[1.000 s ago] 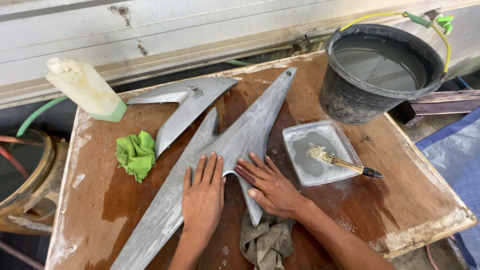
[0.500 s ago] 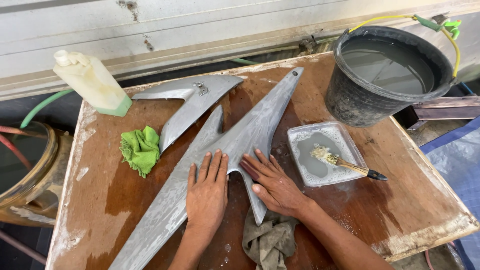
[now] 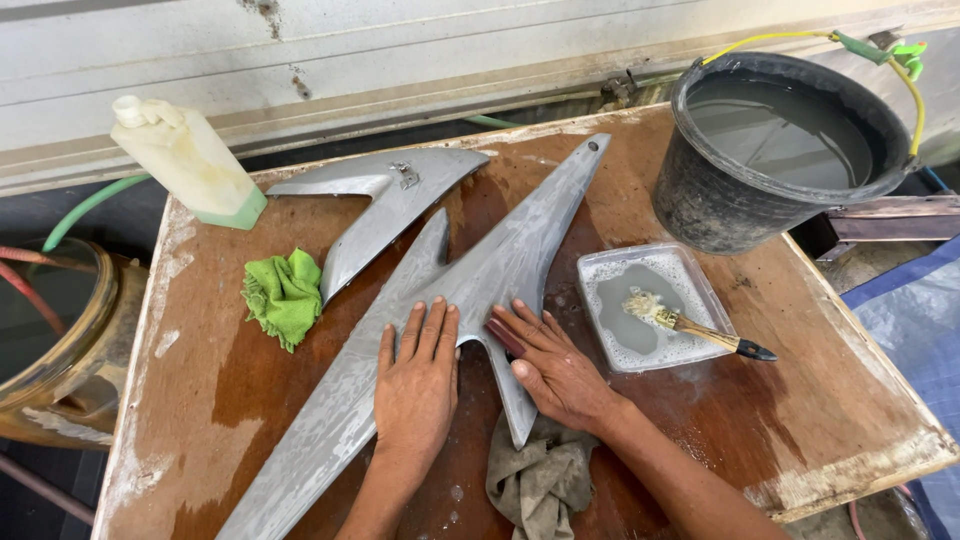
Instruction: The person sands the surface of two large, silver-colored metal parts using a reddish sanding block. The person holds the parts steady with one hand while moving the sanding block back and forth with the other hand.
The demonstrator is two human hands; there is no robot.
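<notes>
Palms press flat: left hand (image 3: 415, 385) and right hand (image 3: 550, 370) lie open, gripping nothing, on the long grey pointed plastic panel (image 3: 480, 285), pinning it against the wet brown wooden table (image 3: 800, 400), probably to steady it.

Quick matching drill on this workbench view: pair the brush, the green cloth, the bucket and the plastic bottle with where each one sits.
1 brush
2 green cloth
3 bucket
4 plastic bottle

a far left corner of the table
b far right corner, holding grey water
c bristles in the foamy tray
d beside the smaller grey panel

Pairs: 1-c, 2-d, 3-b, 4-a
</notes>
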